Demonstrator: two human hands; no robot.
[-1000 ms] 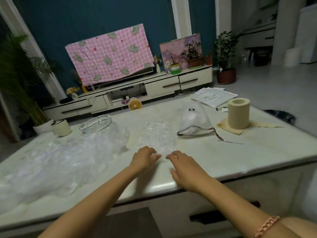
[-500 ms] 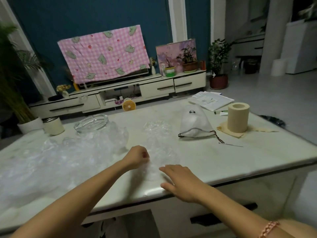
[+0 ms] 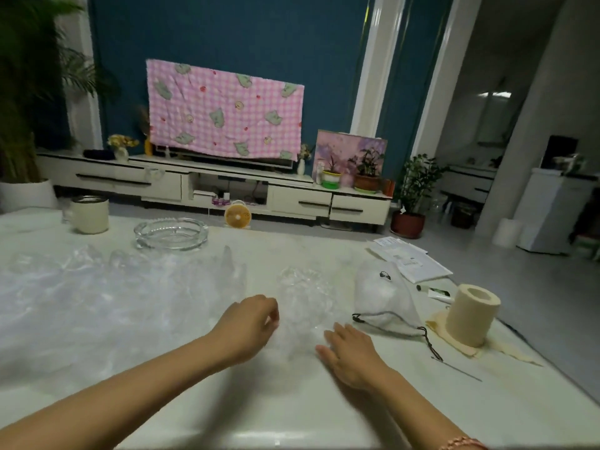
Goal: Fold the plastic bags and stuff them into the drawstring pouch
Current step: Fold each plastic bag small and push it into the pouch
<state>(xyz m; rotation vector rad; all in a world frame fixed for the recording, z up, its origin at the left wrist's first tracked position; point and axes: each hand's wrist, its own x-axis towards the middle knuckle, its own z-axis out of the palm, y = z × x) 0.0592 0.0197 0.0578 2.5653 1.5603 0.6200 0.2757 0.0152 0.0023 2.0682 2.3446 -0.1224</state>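
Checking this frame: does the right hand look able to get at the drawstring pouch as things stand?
Probably yes. The right hand lies open on the table; the drawstring pouch sits just beyond it, slightly rightward, with nothing standing between them.

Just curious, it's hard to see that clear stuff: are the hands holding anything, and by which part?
The left hand seems to pinch the clear crumpled plastic bag by its left edge. The right hand lies flat at its near edge, gripping nothing.
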